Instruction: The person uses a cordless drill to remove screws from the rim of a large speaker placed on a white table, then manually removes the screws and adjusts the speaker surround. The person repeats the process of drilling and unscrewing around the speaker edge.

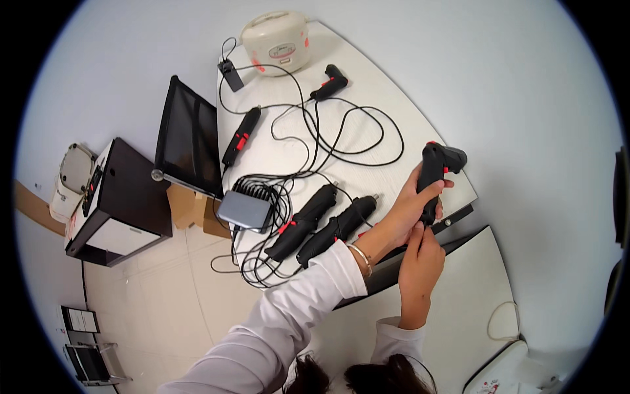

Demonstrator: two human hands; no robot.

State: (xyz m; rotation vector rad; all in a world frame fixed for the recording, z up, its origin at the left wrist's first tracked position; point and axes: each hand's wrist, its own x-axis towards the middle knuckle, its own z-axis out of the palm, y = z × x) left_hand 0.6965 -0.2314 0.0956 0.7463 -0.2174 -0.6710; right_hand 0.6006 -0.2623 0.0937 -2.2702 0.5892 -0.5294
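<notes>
My left hand (410, 205) is wrapped round the handle of a black pistol-shaped cordless screwdriver (433, 164) with red buttons, its head bent to the right. Just below, my right hand (421, 264) has its thumb and fingers pinched together at the bottom end of that handle. Whatever small dark piece lies between these fingertips is mostly hidden. Two straight black screwdrivers (305, 222) (342, 228) lie side by side left of my hands. Another straight screwdriver (243, 135) rests farther left, and an angled one (330, 84) lies toward the back.
A white table (374, 131) carries a tangle of black cables (315, 141) and a grey multi-port charger (245, 209). A cream rice cooker (279, 49) and a black adapter (231, 75) are at the back. At the left edge stands a dark monitor (190, 134). A dark cabinet (121, 197) is beyond.
</notes>
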